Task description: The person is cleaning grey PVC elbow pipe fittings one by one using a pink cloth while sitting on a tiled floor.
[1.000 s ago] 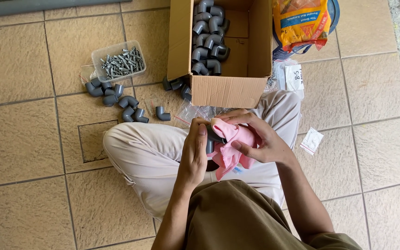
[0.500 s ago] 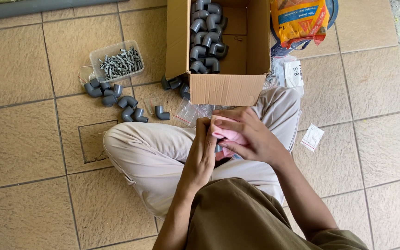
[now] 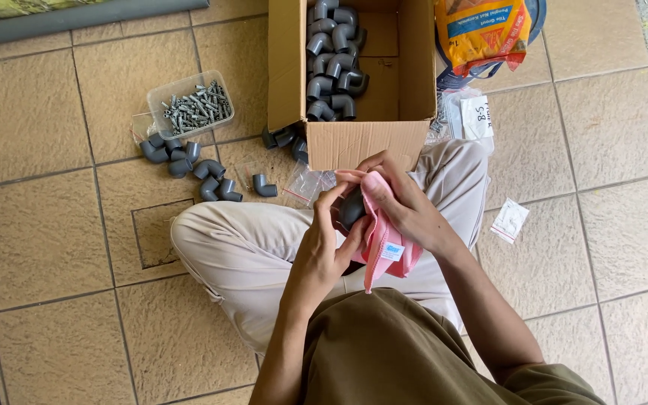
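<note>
our left hand (image 3: 324,251) pinches the grey plastic elbow fitting (image 3: 352,208), right hand (image 3: 406,206) fingers pressing the pink cloth (image 3: 381,232) around it; a loose pinch could drop it

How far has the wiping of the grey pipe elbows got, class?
Done, seemingly: loose elbows lie on the floor tiles. In hand: the left hand holds one elbow while the right hand presses a pink cloth on it. Left: many elbows in the cardboard box.

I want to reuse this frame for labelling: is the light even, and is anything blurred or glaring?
Head view: soft, even daylight, no glare on the tiled floor; the pink cloth, left hand and right hand look sharp; faint shadows under the cardboard box.
</note>
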